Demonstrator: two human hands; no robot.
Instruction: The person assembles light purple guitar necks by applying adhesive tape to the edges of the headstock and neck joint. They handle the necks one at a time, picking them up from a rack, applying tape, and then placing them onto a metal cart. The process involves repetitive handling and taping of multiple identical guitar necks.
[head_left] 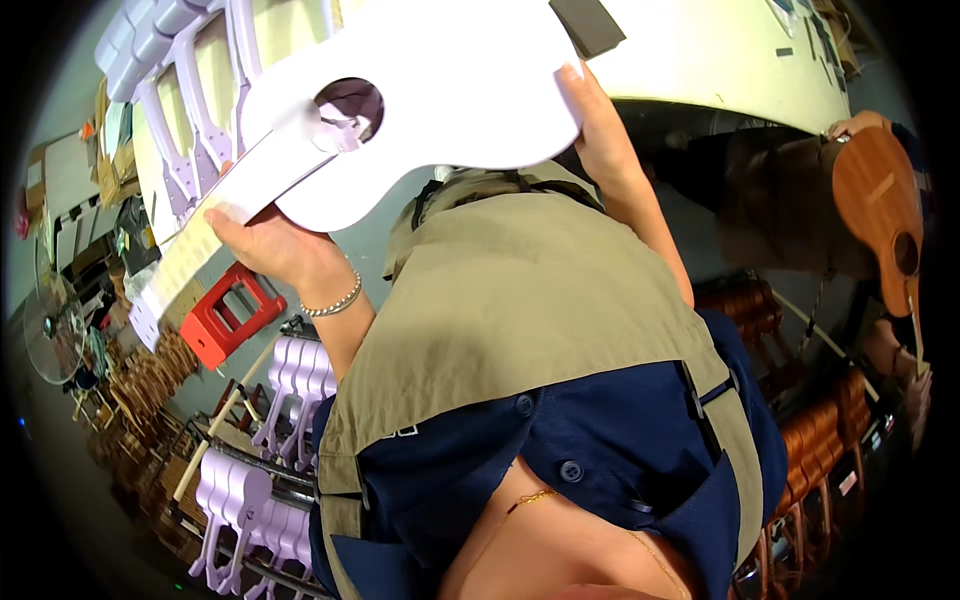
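A pale lavender-white ukulele (450, 95) is held tilted in front of me, its neck pointing down to the left and its round sound hole facing up. No strings show on it. My left hand (275, 245) grips the neck near where it joins the body, thumb on top, other fingers mostly hidden behind. At the body's broad end, my right hand (600, 130) holds the rim with the thumb on the edge; its other fingers are out of sight underneath. A dark grey flat block (590, 28) lies just beyond that end.
A pale worktable (690, 60) curves behind the ukulele. Lavender ukuleles (195, 95) stand in a row at upper left, with more on a rack (235, 490) below. Near the headstock is a red stool (232, 315). At right, another person handles a brown ukulele (878, 190) beside racked brown ones (815, 435).
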